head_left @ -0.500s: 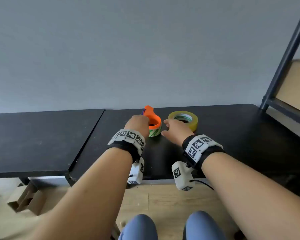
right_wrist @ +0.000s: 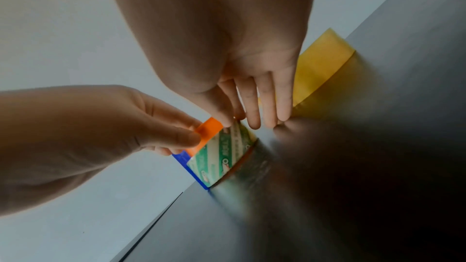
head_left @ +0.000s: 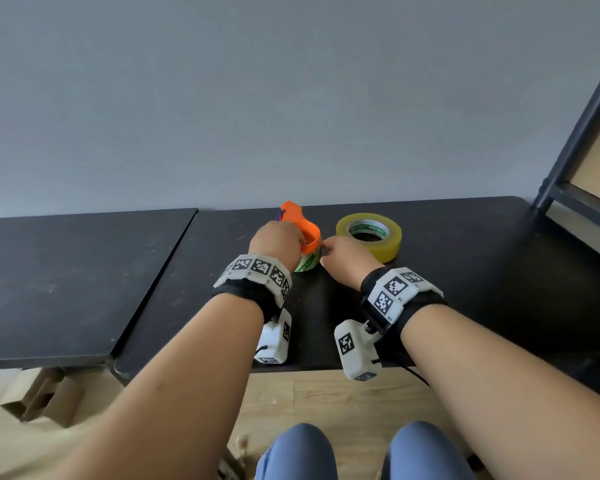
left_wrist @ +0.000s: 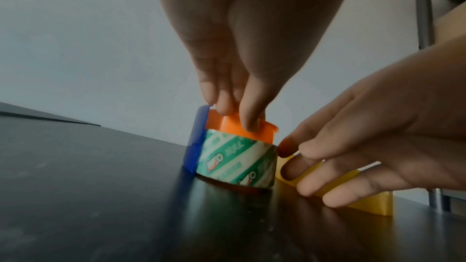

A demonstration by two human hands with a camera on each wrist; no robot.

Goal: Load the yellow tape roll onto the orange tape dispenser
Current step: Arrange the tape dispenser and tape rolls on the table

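Note:
The orange tape dispenser [head_left: 309, 233] stands on the black table [head_left: 465, 289] with a green-and-white patterned ring [left_wrist: 237, 158] in it and a blue part [left_wrist: 195, 142] on its left side. My left hand [left_wrist: 237, 115] comes down from above and pinches the dispenser's orange top edge [right_wrist: 208, 130]. My right hand [left_wrist: 302, 158] lies just right of the dispenser, fingers nearly straight, tips touching the patterned ring's side. The yellow tape roll [head_left: 388, 244] lies flat on the table behind the right hand, partly hidden by its fingers in the left wrist view.
A second black table [head_left: 66, 282] adjoins on the left with a narrow gap between them. A dark metal shelf frame [head_left: 575, 133] rises at the table's far right corner. Cardboard [head_left: 39, 400] lies on the wooden floor under the left table. A grey wall runs behind both tables.
My right hand has edged slightly left, bringing its fingertips against the dispenser. The left hand has stayed on the dispenser's top.

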